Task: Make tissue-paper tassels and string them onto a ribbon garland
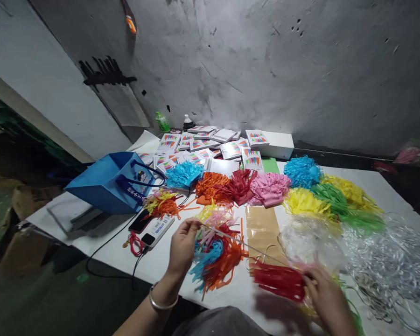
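My left hand (184, 245), with a silver bangle on the wrist, pinches one end of a thin pale string (247, 244). The string runs tight to the right, toward my right hand (328, 298). Closed fingers of that hand grip the top of a red tassel (279, 282), its strips blurred and pointing left. Just right of my left hand are an orange tassel (226, 266) and a blue tassel (210, 252), with yellow and pink strips above them. Whether these hang from the string or rest on the table, I cannot tell.
Fringed bundles in orange (210, 186), pink (271, 187) and yellow (306, 201) line the white table (105, 254). Printed packets (199, 143) are heaped behind. A blue bag (107, 184) and a white power bank (158, 229) sit left; clear cords (388, 261) lie right.
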{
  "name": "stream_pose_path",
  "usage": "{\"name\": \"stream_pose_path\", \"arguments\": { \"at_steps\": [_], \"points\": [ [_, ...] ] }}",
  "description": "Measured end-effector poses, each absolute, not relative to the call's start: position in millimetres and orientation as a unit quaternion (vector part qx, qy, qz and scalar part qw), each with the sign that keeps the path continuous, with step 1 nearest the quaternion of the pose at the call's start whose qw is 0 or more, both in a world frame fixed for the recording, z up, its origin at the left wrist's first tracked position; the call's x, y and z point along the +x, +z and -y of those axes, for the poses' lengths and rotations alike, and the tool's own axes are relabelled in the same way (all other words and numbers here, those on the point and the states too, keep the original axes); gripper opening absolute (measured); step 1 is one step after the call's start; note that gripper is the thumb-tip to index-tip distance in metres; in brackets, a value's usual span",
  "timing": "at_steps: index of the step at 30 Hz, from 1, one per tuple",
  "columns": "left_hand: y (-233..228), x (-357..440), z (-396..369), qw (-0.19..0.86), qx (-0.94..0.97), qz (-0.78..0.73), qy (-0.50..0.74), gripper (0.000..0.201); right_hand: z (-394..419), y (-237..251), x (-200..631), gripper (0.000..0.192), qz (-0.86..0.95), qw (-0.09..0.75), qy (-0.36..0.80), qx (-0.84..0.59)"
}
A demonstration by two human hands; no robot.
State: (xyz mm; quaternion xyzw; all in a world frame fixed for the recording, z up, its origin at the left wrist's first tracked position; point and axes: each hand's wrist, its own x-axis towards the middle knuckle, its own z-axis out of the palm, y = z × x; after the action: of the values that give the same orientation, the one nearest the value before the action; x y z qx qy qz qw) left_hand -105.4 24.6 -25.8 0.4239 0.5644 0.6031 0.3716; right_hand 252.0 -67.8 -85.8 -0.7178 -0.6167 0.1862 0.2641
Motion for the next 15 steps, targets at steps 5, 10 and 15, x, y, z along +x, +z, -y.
{"name": "stream_pose_path", "arguments": {
  "at_steps": [5, 10, 15],
  "points": [
    [-28, -89, -11, 0.361, 0.531, -0.533, 0.551, 0.021, 56, -75, 222, 0.039, 0.611, 0.316, 0.108, -0.717],
    [-51, -36, 2, 0.468, 0.655, -0.407, 0.432, 0.020, 46, -56, 129, 0.034, 0.659, 0.360, 0.351, -0.560],
    [-105, -32, -30, 0.429, 0.668, -0.495, 0.354, 0.021, 54, -83, 148, 0.039, 0.592, 0.372, 0.328, -0.635]
  ]
}}
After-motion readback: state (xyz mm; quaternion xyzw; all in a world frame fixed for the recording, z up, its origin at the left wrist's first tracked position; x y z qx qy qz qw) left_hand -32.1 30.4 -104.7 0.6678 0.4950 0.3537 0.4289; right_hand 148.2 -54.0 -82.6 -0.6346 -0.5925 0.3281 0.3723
